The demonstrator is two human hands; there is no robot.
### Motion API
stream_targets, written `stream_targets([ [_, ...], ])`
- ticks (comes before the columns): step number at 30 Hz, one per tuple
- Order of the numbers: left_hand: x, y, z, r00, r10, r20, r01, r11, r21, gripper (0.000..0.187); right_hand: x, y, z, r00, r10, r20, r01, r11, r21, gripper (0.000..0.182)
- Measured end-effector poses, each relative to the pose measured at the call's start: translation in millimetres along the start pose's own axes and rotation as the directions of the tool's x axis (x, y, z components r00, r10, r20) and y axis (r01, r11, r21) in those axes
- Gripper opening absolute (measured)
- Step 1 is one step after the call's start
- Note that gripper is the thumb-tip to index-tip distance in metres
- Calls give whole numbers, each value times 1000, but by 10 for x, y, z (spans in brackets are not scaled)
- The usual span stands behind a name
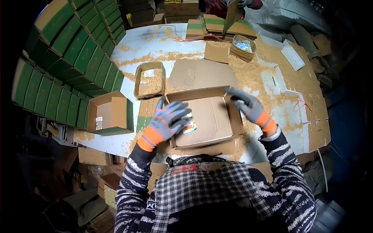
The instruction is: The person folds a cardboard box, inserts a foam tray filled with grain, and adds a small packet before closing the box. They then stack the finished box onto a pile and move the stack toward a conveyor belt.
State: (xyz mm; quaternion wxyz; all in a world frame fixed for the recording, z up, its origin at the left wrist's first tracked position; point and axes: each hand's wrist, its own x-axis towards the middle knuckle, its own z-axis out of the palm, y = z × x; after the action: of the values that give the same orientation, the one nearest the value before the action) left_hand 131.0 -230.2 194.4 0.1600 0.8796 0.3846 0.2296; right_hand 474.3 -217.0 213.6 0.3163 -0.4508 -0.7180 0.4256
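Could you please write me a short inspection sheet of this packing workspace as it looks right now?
Surface: table, strewn with sawdust.
Job's things: open cardboard box; small printed packet inside it.
Clutter: sawdust-filled tray, open green box, flat carton stack.
Hands: left hand gloved, on the packet; right hand gloved, at the box's right corner.
Cables: nothing seen.
Surroundings: stacked green boxes on the left; another person's hand at the far end.

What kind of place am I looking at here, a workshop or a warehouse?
Most likely a small packing workshop. Stacks of green cartons line the left side, sawdust-like filler is spread across the table, and the gloved left hand and right hand work at an open cardboard box.
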Motion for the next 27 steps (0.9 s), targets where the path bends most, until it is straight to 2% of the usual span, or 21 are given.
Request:
stream_targets([
  [1, -101, -97, -45, 973, -11, -231, 5, 1000, -28, 41, 14, 229, -102, 978, -76, -194, 92, 993, 72, 59],
  [3, -371, -245, -2, 831, -402, -385, 212, 868, -448, 51, -62, 789, -194, 957, 35, -289, -9, 996, 92, 72],
  [4, -498, -384, 178, 758, -609, -233, 282, 629, -725, 56, -94, 1159, -65, 963, 176, -202, -122, 959, 254, 77],
  [5, -676, -579, 536, 706, -706, -56, 322, 390, -862, 67, -155, 1436, 79, 949, 300, -94, -240, 885, 400, 83],
  [6, -798, -738, 917, 677, -727, 116, 426, 259, -867, 74, -138, 1459, 255, 883, 466, 61, -451, 804, 387, 93],
  [7, -840, -793, 1184, 629, -724, 284, 523, 124, -843, 81, -150, 1600, 498, 876, 477, 73, -480, 847, 226, 101],
  [8, -752, -673, 1331, 543, -785, 299, 686, 210, -696, 85, -104, 1424, 628, 883, 454, 120, -468, 871, 150, 102],
  [9, -655, -487, 1362, 518, -815, 260, 703, 232, -672, 86, -64, 1207, 711, 886, 429, 174, -446, 892, 74, 103],
  [10, -560, -300, 1392, 491, -842, 221, 721, 250, -647, 87, -105, 1160, 754, 892, 439, 109, -449, 889, 92, 102],
  [11, -549, -161, 1257, 517, -844, 144, 598, 236, -766, 84, -190, 1147, 784, 894, 446, 49, -448, 887, 108, 100],
  [12, -743, -460, 1583, 612, -775, 157, 376, 111, -920, 79, -190, 1116, 818, 898, 439, -6, -435, 892, 122, 98],
  [13, -838, -477, 1531, 628, -773, 92, 419, 236, -877, 68, -185, 1001, 907, 969, 217, -117, -190, 959, 211, 93],
  [15, -1009, -529, 1370, 591, -806, 45, 324, 185, -928, 58, -38, 533, 1074, 955, 175, -241, -75, 926, 371, 86],
  [19, -1376, -764, 315, 682, -699, -214, -204, 99, -974, 47, 463, -248, 1399, 981, 128, -147, 1, 751, 661, 74],
  [21, -1740, -1020, -341, 438, -732, -522, -24, 570, -821, 47, 756, -390, 1652, 978, 162, -134, -10, 672, 740, 71],
  [22, -2099, -1468, -489, 232, -732, -641, 35, 664, -747, 49, 983, -332, 1867, 972, 80, -219, 94, 728, 679, 68],
  [23, -2506, -2015, -571, 32, -662, -749, 228, 734, -640, 54, 1172, -427, 2096, 953, 10, -302, 186, 769, 611, 72],
  [24, -2881, -2477, -633, -71, -579, -812, 360, 744, -563, 60, 1338, -536, 2364, 949, 29, -314, 205, 701, 684, 77],
  [25, -3169, -2711, -699, -71, -540, -839, 657, 608, -446, 66, 1506, -646, 2632, 944, 49, -327, 226, 625, 747, 82],
  [26, -3236, -2764, -746, -113, -692, -713, 443, 607, -660, 66, 1685, -619, 2926, 945, 3, -327, 265, 580, 770, 80],
  [27, -3507, -3063, -627, -34, -817, -576, 431, 508, -746, 63, 1837, -583, 3251, 946, 8, -324, 270, 535, 801, 81],
])
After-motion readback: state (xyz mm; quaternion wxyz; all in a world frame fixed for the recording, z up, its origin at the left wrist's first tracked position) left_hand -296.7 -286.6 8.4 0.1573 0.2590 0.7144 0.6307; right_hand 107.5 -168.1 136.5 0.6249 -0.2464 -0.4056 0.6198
